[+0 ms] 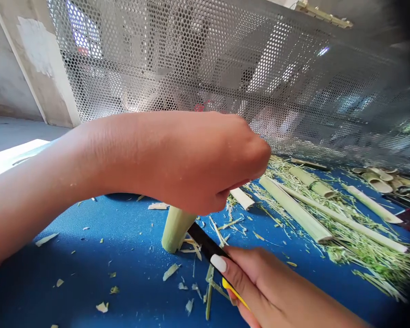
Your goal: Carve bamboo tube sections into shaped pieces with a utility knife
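My left hand (205, 159) is closed over the upper part of a pale green bamboo piece (173, 233), whose lower end stands on the blue table (130, 273). The hand covers the top of the piece. In my right hand (256, 280) is a knife (207, 242), black with a yellow part showing under the fingers. My thumb lies along its dark upper side. The knife's far end meets the right side of the bamboo below my left hand, and its tip is hidden there. Thin shavings (191, 248) lie at the foot of the bamboo.
Split bamboo strips (295, 207) and a jointed bamboo piece (312, 181) lie on the right among heaped green shavings (376, 259). Curved offcuts (377, 180) sit at the far right. A perforated metal panel (177, 59) rises behind the table.
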Demonstrator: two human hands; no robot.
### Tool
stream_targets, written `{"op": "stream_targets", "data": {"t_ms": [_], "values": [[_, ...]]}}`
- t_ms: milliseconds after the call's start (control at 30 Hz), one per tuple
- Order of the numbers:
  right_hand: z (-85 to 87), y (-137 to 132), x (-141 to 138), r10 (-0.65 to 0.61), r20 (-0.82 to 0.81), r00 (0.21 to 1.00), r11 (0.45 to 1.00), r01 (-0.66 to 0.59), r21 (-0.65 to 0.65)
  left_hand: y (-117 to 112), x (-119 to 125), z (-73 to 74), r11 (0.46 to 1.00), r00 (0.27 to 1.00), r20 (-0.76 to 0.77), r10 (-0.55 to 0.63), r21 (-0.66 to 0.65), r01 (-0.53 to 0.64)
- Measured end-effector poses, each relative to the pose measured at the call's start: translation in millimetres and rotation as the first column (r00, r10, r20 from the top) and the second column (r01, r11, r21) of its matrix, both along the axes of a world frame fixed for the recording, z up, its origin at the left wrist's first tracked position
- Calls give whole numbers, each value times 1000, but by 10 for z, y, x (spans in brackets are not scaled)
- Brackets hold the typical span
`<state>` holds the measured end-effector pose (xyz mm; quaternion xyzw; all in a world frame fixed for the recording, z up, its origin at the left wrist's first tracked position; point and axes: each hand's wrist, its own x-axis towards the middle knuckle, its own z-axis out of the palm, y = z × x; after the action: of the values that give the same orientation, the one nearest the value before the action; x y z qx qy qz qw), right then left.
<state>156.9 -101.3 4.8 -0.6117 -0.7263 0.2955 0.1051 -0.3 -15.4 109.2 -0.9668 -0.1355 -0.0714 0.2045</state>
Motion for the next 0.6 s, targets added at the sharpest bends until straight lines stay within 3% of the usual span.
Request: {"op": "stream_targets", "data": {"t_ms": [133, 300, 467, 533, 600], "values": [[-157, -33, 21, 113, 193, 975, 918, -177, 354, -12, 11, -1, 999, 999, 6, 35, 18, -35], [-193, -22, -20, 70, 377, 924, 721, -308, 620, -23, 22, 0, 995, 999, -4, 43, 87, -42], [-142, -15, -139, -47, 476, 878, 507, -389, 769, -36, 9, -6, 993, 998, -18, 53, 102, -51], [-148, -13, -164, -66, 484, 873, 473, -399, 786, -31, 0, -5, 995, 999, -17, 37, 92, -35], [-180, -13, -173, -64, 500, 864, 476, -414, 776, -22, -5, -3, 996, 999, -18, 29, 87, -27]]}}
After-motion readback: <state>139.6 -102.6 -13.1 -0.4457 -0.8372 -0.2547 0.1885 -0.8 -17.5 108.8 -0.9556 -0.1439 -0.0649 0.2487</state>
